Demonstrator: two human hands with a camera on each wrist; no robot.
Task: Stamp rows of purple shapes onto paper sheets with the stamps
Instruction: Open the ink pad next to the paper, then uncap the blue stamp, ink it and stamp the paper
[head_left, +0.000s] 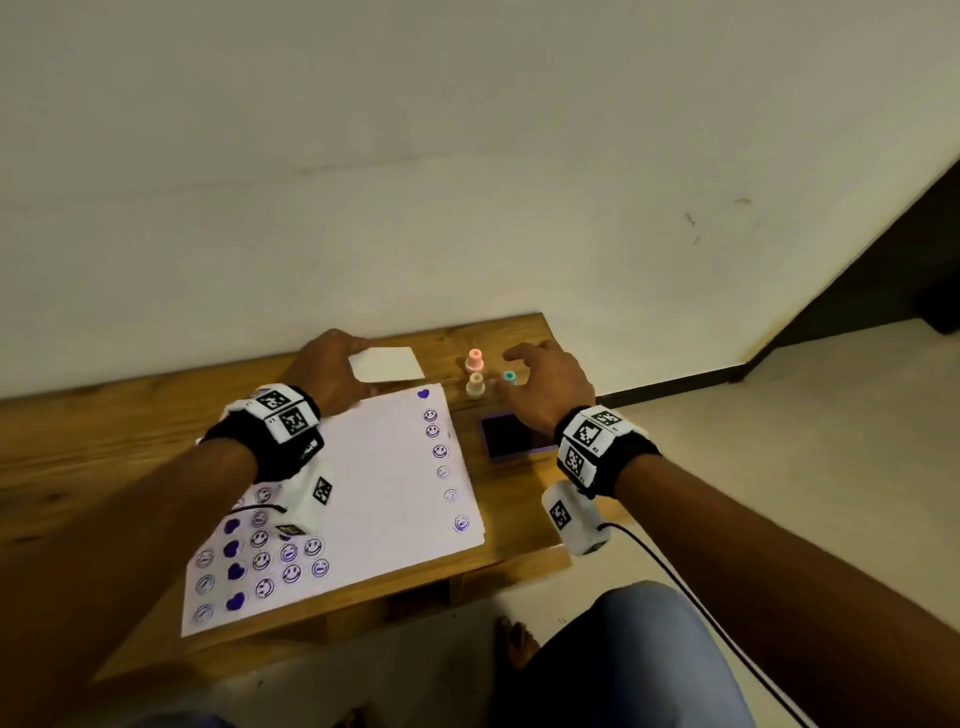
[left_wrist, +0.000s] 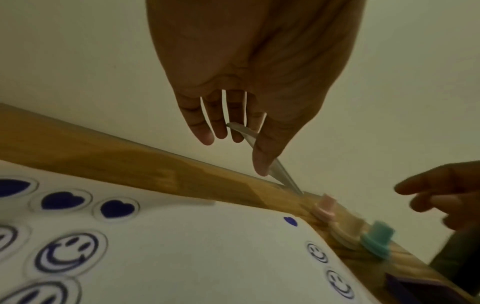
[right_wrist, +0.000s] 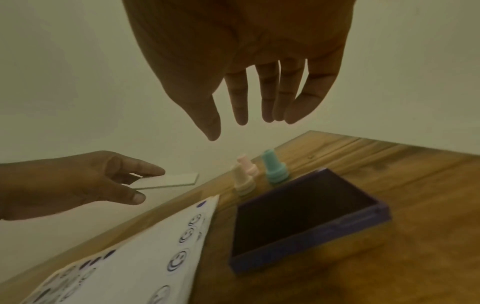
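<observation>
A white paper sheet (head_left: 374, 493) with purple smileys and hearts lies on the wooden table (head_left: 130, 431). My left hand (head_left: 332, 371) pinches a flat white lid (head_left: 387, 364) between thumb and fingers (left_wrist: 261, 162), above the table's far edge. In the right wrist view the lid (right_wrist: 168, 181) is level and off the wood. The open purple ink pad (head_left: 506, 435) sits right of the sheet. Behind it stand the pink stamp (head_left: 474, 359), the beige stamp (head_left: 475, 385) and the teal stamp (head_left: 509, 377). My right hand (head_left: 540, 384) hovers above the teal stamp (right_wrist: 275, 170), fingers spread, holding nothing.
A pale wall runs right behind the table. The table's right edge lies just past the ink pad (right_wrist: 298, 211), with floor beyond. A black cable (head_left: 675, 566) trails from my right wrist. My knee in jeans (head_left: 639, 654) is below the front edge.
</observation>
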